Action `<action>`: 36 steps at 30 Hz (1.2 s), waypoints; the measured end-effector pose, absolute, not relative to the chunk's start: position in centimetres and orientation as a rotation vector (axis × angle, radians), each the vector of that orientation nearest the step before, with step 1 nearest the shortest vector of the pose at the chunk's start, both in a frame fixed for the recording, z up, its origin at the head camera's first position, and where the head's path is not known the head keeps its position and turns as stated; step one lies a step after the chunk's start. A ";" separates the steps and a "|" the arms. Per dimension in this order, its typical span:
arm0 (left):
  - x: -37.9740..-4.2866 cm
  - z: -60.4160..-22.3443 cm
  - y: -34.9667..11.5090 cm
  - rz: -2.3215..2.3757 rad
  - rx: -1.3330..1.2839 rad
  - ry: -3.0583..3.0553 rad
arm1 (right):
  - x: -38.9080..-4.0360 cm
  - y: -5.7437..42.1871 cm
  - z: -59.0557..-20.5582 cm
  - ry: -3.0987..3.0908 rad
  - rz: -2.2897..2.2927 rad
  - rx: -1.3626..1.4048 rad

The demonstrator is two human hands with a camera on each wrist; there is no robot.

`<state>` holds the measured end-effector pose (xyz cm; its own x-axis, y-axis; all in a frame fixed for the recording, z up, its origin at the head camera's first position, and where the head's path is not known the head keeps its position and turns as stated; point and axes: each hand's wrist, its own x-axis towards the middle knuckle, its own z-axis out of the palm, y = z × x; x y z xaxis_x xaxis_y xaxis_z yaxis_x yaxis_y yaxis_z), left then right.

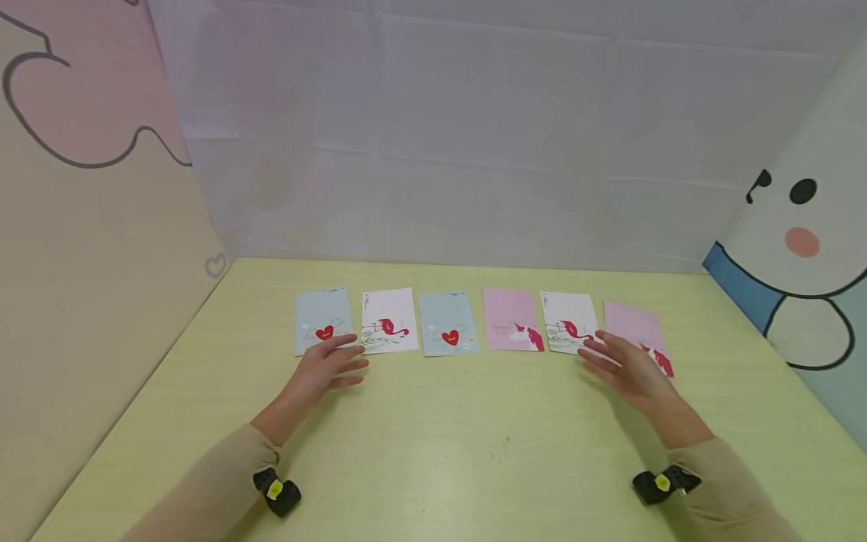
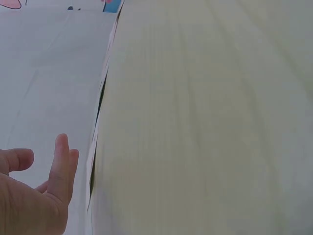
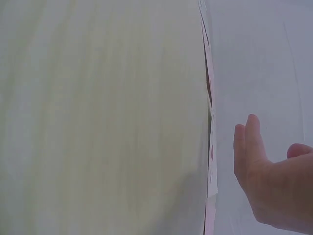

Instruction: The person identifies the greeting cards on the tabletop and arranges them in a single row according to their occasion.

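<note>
Heart cards [image 1: 449, 324], flamingo cards [image 1: 389, 320] and unicorn cards [image 1: 511, 320] are lying on the table [image 1: 433, 436] in one row, seemingly laid out, and the left hand [image 1: 325, 368] and right hand [image 1: 631, 373] are hovering empty near its ends, fingers apart, leaving me unsure what remains.

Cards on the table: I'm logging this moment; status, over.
Left hand, right hand: holding nothing. Six cards in a row. Head view: right hand partly hides rightmost pink card.

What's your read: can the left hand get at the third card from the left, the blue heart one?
Probably yes: the left hand is empty, fingers extended, left of the blue heart card. Nothing covers it, and bare tabletop along its near edge leaves the way free.
</note>
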<state>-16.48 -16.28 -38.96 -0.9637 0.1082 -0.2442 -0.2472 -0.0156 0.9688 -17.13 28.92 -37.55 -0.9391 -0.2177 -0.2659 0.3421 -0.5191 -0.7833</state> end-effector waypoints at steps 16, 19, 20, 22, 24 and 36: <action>-18.6 -39.3 -12.5 1.911 -0.132 2.083 | -19.0 24.5 -37.3 1.776 -2.087 0.063; -19.0 -39.3 -12.1 1.903 -0.124 2.083 | -19.3 23.8 -37.2 1.768 -2.071 0.055; -19.1 -39.3 -11.9 1.903 -0.119 2.079 | -19.5 23.5 -37.2 1.762 -2.071 0.063; -19.4 -39.3 -11.6 1.896 -0.133 2.081 | -19.8 23.0 -37.2 1.759 -2.063 0.066; -19.6 -39.3 -11.3 1.888 -0.138 2.083 | -20.0 22.4 -37.1 1.776 -2.040 0.061; -20.9 -39.3 -9.4 1.844 -0.161 2.139 | -21.3 18.5 -37.3 1.884 -1.901 -0.005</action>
<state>-20.87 -9.37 -39.26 -0.9451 0.1169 -0.3051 -0.2845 0.1646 0.9444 -21.32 18.50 -37.30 -0.8937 -0.3211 -0.3135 0.3164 0.0444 -0.9476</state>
